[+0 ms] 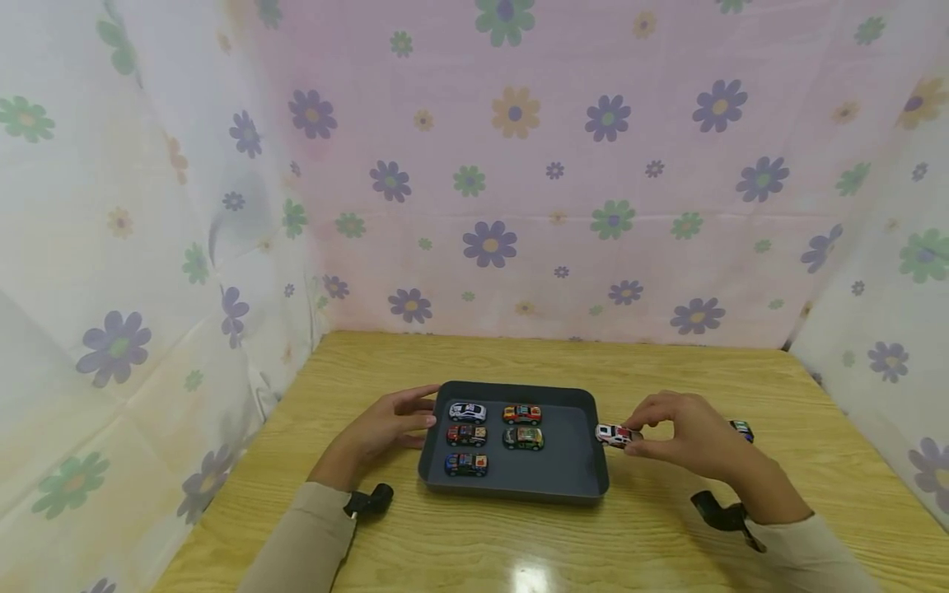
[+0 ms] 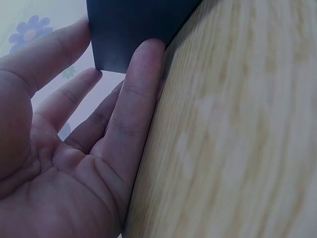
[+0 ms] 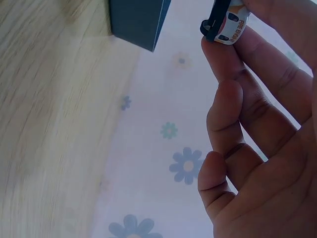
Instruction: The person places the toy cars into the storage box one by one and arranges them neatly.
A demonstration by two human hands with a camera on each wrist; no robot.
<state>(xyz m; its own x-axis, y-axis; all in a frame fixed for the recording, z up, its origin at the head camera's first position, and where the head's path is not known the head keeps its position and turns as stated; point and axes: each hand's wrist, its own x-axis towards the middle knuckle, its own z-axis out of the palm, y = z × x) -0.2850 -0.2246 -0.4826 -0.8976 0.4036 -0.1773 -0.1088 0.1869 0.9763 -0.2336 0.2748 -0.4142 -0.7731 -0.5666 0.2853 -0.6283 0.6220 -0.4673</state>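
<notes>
I see my right hand (image 1: 693, 436) pinching a small white toy car (image 1: 614, 435) (red and dark markings) beside the grey tray (image 1: 571, 469). My left hand (image 1: 385, 428) rests with straight fingers against the tray's wall; another car (image 1: 742, 429) is mostly hidden behind my right hand.

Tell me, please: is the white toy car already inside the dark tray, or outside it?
Outside. The right hand pinches the white car just beyond the tray rim, right of it.

Glossy wood-grain table (image 1: 667, 543), matt dark plastic tray (image 1: 571, 478), shiny painted toy cars (image 1: 467, 412), thin flowered cloth (image 1: 519, 206) above.
</notes>
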